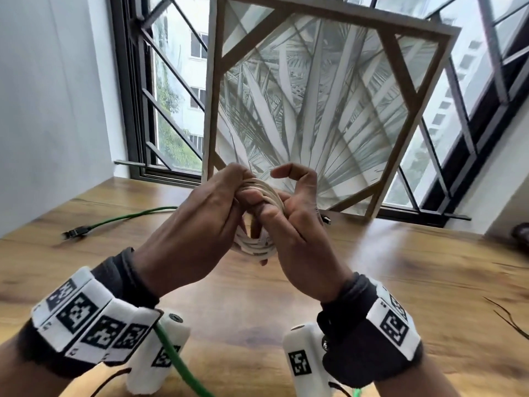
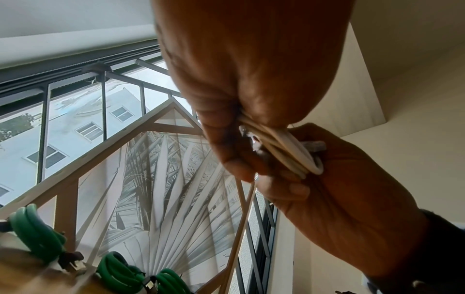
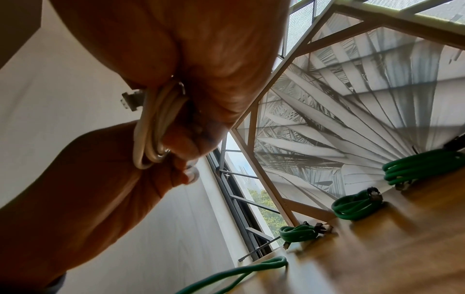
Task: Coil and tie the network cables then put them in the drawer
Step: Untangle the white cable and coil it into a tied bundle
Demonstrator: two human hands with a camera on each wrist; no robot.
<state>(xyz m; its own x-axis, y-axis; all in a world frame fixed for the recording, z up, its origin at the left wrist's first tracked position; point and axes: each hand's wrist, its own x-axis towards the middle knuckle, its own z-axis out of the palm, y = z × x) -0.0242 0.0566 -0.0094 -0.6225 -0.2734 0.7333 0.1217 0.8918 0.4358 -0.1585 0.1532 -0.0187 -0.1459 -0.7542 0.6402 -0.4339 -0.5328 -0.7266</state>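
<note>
Clearly the job is somewhere in the middle. Taking the framed palm-leaf panel (image 1: 312, 110) leaning against the window as the landmark: to its left, a loose green network cable (image 1: 126, 217) lies uncoiled on the wooden table (image 1: 400, 282), its plug pointing away from the panel, and it seems to trail back toward the person. In front of the panel's lower edge, both hands hold the white network cable (image 1: 259, 246) up off the table, already wound into a small coil. The left hand (image 1: 194, 230) has its fingers curled around the coil's upper loops; the right hand (image 1: 294, 222) pinches the loops against its thumb side, with the forefinger hooked free above. A plug end (image 3: 132, 100) sticks out of the bundle in the right wrist view. At the panel's foot, three green coiled bundles (image 3: 357, 205) lie on the table, seemingly finished. By my reading, the white coil wants tying off, the loose green cable wants coiling, and nothing has reached the drawer, which is not in view.
</note>
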